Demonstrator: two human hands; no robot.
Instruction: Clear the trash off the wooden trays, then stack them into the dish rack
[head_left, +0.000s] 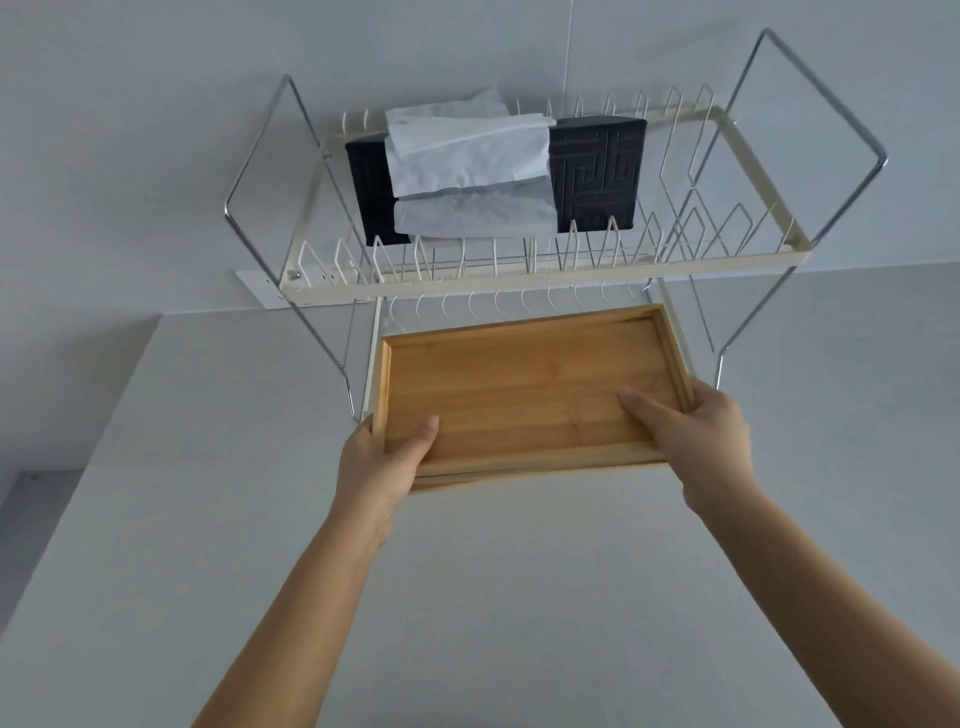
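Dish rack (545, 260): two-tier wire frame on white tabletop (519, 597), against the wall; near tabletop bare and open. Upper tier: black tissue box (597, 171) with white tissues. Lower tier: wooden tray (524, 384), bare, light bamboo with raised rim, partly under the upper tier, near edge projecting toward the viewer; a second edge shows beneath it. Left hand (384, 457): closed on near-left corner, thumb inside. Right hand (696, 426): closed on near-right corner, thumb inside.
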